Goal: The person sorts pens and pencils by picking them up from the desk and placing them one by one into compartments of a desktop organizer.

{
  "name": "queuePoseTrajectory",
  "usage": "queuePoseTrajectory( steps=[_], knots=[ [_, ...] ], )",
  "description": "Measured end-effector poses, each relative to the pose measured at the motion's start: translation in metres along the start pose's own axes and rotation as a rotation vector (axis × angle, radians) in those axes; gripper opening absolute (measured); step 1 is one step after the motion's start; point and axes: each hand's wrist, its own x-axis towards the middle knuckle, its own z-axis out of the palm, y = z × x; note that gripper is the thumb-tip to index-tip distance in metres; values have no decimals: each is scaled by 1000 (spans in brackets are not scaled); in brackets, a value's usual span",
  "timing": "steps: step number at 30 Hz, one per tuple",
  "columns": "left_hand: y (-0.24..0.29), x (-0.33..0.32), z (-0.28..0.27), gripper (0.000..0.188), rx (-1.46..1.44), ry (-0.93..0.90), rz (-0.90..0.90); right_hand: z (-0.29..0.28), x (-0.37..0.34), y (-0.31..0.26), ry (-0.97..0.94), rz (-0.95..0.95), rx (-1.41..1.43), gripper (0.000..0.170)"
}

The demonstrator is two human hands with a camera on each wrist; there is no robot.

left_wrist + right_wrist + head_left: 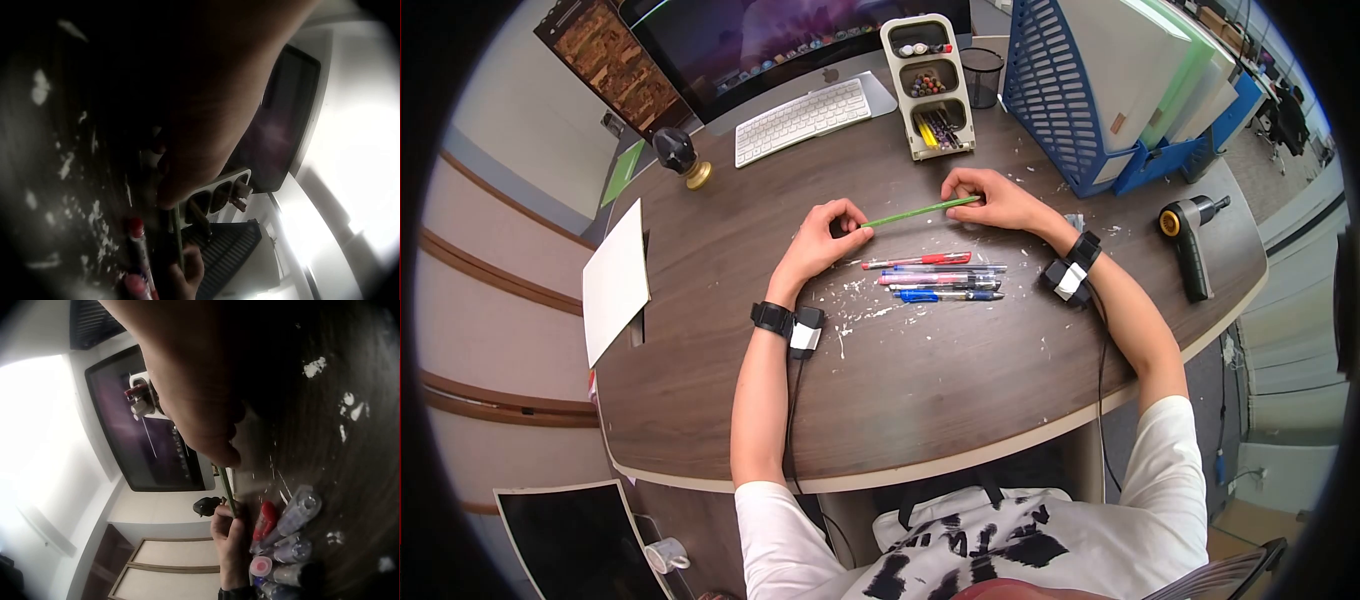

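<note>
A person in a white short-sleeved top sits at a dark brown desk point(700, 400), both forearms reaching across it. Between the hands, just beyond a row of pens, a thin green stick point(918, 212) is stretched crosswise, its right end a little farther away than its left. The left hand point(825, 240) pinches the left end between thumb and curled fingers; the right hand point(990, 200) pinches the right end likewise. (Each wrist wears a black strap with a small camera.)

On the near side of the stick, the pens lie roughly side by side: a red pen point(920, 260) farthest, a blue pen point(945, 296) nearest, others between them. White scraps point(840, 328) are scattered around, thickest left of the pens.

At the far side stand a monitor point(800, 40), a white keyboard point(802, 122) and, right of it, a pale organizer point(941, 153) with three compartments. Blue file holders point(1055, 100) stand at far right, a black hand tool point(1191, 262) lies at right, and a white board point(615, 285) is at the left edge.
</note>
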Motion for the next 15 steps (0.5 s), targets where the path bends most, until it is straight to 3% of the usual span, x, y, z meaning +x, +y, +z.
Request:
queuePoseTrajectory(
  steps=[15],
  knots=[
    [5, -1, -1, 18, 19, -28, -6, -1, 1, -2, -4, 36, -54, 21]
  ],
)
